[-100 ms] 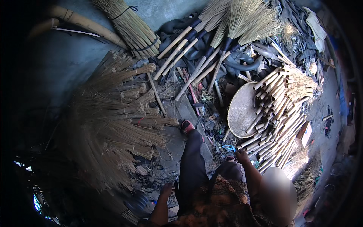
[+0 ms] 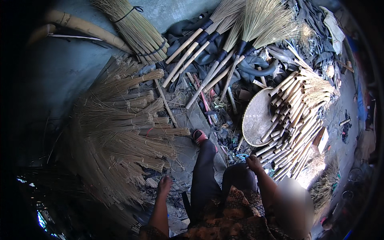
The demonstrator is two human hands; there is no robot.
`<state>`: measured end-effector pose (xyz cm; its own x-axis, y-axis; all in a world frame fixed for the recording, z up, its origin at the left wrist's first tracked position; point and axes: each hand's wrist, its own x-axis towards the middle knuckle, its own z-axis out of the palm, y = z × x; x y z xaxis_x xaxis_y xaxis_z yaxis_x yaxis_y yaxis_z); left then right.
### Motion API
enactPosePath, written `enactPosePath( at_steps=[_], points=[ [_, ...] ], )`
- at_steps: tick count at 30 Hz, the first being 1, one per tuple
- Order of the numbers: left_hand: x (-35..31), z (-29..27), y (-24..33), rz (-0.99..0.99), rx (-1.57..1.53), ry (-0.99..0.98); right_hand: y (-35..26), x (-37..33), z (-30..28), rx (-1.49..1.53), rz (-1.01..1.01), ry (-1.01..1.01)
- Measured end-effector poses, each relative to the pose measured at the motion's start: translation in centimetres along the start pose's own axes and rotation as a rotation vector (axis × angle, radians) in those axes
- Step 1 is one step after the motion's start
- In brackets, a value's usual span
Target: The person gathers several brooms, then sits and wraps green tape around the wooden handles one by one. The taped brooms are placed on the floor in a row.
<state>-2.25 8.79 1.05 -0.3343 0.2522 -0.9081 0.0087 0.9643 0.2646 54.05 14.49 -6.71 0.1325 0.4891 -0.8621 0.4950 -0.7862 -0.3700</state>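
I sit on the ground with my left leg stretched out, a red sandal (image 2: 200, 136) on its foot. My left hand (image 2: 164, 186) hangs low beside the leg, fingers loosely apart and holding nothing, at the edge of a big heap of dry grass bundles (image 2: 120, 140). My right hand (image 2: 254, 163) rests over my right knee, close to the lower ends of a pile of short bamboo sticks (image 2: 296, 120). Its fingers are curled, and I cannot make out whether anything is in them.
A round woven tray (image 2: 256, 118) leans against the sticks. Several finished brooms (image 2: 224, 44) with bamboo handles lie at the top over black rubber strips (image 2: 256, 66). A tied grass sheaf (image 2: 136, 32) and thick bamboo poles (image 2: 80, 26) lie at upper left.
My left hand seems to have moved a little forward toward the grass heap. The right hand stays where it was.
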Motion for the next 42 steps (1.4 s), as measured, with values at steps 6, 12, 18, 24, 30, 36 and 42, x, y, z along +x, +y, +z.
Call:
enactPosePath(
  at_steps=[6, 12, 18, 24, 30, 36, 42],
  points=[
    [12.1, -2.4, 23.3, 0.243, -0.007, -0.008, -14.3, 6.8, -0.9, 0.037, -0.103, 0.052],
    [22.3, 5.7, 37.5, 0.339, 0.178, -0.027, -23.5, 19.1, -2.4, 0.203, -0.143, 0.093],
    [34.8, 16.6, 47.4, 0.737, 0.398, 0.136, -24.8, 37.6, -0.9, 0.126, -0.081, 0.151],
    [46.8, 21.9, 58.0, 0.925, 0.452, 0.242, -22.9, 49.0, 1.0, 0.081, -0.207, 0.452],
    [53.6, 25.7, 64.9, 0.976, 0.695, 0.386, -22.6, 56.1, 1.7, 0.471, 0.025, 0.313],
    [55.3, 26.7, 68.4, 0.98, 0.834, 0.435, -24.0, 54.3, 2.3, 1.038, -0.089, 0.047],
    [53.6, 28.7, 70.4, 0.768, 1.09, 0.356, -28.9, 54.1, 4.7, 0.857, -0.096, -0.044]
  ],
)
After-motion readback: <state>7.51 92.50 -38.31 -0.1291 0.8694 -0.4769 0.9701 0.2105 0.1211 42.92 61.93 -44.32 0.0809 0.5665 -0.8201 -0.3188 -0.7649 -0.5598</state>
